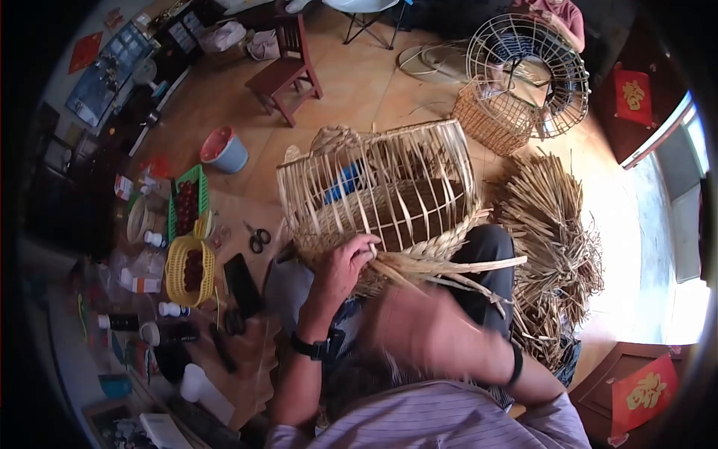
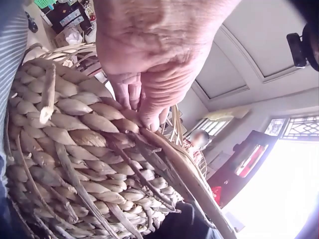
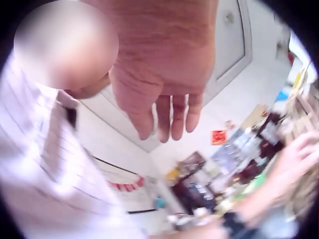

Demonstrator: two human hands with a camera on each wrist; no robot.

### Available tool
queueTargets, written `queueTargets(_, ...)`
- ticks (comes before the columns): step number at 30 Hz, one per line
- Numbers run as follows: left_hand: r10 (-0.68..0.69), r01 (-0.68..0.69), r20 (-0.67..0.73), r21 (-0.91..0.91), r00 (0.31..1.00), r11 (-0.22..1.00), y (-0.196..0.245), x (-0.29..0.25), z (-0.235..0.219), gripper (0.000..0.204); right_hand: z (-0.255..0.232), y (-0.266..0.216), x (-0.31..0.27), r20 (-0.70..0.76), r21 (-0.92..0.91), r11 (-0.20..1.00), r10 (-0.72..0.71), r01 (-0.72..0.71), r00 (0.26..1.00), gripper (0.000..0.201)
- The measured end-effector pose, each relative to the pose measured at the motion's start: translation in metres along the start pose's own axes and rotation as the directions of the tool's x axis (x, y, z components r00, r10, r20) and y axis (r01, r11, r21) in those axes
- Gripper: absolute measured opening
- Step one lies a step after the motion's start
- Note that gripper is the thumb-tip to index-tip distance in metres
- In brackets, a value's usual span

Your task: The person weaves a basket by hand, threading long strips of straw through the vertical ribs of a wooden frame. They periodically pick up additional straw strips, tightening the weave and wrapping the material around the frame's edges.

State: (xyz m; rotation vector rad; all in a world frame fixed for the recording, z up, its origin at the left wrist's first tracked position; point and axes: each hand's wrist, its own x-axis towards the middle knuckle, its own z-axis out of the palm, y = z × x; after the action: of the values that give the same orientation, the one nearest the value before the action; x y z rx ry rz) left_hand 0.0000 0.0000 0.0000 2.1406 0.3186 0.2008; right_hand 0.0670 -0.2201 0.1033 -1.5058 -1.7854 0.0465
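Observation:
A woven straw basket (image 1: 441, 241) with upright spokes along its far side rests in the person's lap. At its near edge the left hand (image 1: 340, 275) pinches plant-fibre strands (image 1: 456, 267) that trail off to the right. The left wrist view shows its thumb and fingertips right at the plaited wall (image 2: 94, 122), with loose strand ends hanging over the weave. The right hand (image 1: 430, 333) is blurred near the person's body, below the strands. In the right wrist view its fingers (image 3: 177, 117) extend loosely and hold nothing. A blue thing (image 1: 342, 184) shows inside the basket.
A heap of dried stalks (image 1: 550, 224) lies to the right. Scissors (image 1: 258, 238), a yellow basket (image 1: 176, 273) and a green basket (image 1: 196, 176) of round dark red things are at left. Ahead stand a bucket (image 1: 233, 156), a chair (image 1: 280, 75) and another person (image 1: 572, 22) beside wicker frames.

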Motion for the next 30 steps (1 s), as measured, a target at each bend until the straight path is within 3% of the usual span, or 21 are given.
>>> queueTargets(1, 0.075, -0.074, -0.019, 0.054, 0.997, 0.996, -0.003, 0.001, 0.000, 0.027, 0.009, 0.028, -0.007, -0.049, -0.139, 0.941, 0.303, -0.307, 0.952, 0.021)
queueTargets(3, 0.055, -0.055, 0.020, -0.007, 0.998, 0.998, -0.006, 0.004, -0.001, 0.025, 0.044, 0.081, -0.033, -0.261, -0.244, 0.815, 0.468, -0.526, 0.844, 0.026)
queueTargets(6, 0.031, -0.035, 0.098, 0.041, 0.995, 0.999, 0.006, 0.012, -0.013, 0.023, 0.054, 0.102, -0.047, -0.126, -0.301, 0.782, 0.535, -0.546, 0.836, 0.029)
queueTargets(9, -0.020, 0.001, 0.150, 0.121, 0.988, 0.993, 0.008, 0.017, -0.014, 0.021, 0.045, 0.099, -0.039, -0.046, -0.339, 0.834, 0.447, -0.435, 0.893, 0.024)
queueTargets(14, 0.104, -0.124, 0.115, 0.186, 0.988, 0.975, -0.006, 0.014, -0.006, 0.022, 0.046, 0.095, -0.034, 0.018, -0.549, 0.775, 0.386, -0.314, 0.922, 0.014)
queueTargets(16, 0.135, -0.146, 0.090, 0.120, 0.987, 0.982, -0.011, 0.013, -0.003, 0.022, 0.041, 0.105, -0.025, 0.023, -0.547, 0.786, 0.358, -0.288, 0.933, 0.014)
queueTargets(18, 0.103, -0.113, 0.069, 0.172, 0.992, 0.979, -0.008, 0.011, -0.002, 0.022, 0.034, 0.111, -0.014, 0.006, -0.565, 0.792, 0.286, -0.233, 0.958, 0.012)
queueTargets(21, 0.138, -0.140, 0.026, 0.192, 0.990, 0.971, -0.013, 0.010, 0.001, 0.021, 0.022, 0.119, -0.010, 0.101, -0.530, 0.840, 0.195, -0.113, 0.976, 0.017)
queueTargets(24, 0.190, -0.186, -0.001, 0.203, 0.982, 0.962, -0.015, 0.008, 0.002, 0.022, 0.025, 0.115, -0.026, 0.100, -0.486, 0.865, 0.194, -0.122, 0.976, 0.018)
queueTargets(28, 0.269, -0.255, -0.022, 0.264, 0.963, 0.930, -0.015, 0.007, 0.007, 0.021, 0.041, 0.115, -0.048, 0.077, -0.335, 0.900, 0.320, -0.278, 0.944, 0.021)
queueTargets(30, 0.200, -0.190, -0.031, 0.199, 0.979, 0.961, -0.011, 0.007, 0.005, 0.020, 0.043, 0.114, -0.047, 0.016, -0.328, 0.883, 0.361, -0.336, 0.932, 0.023)
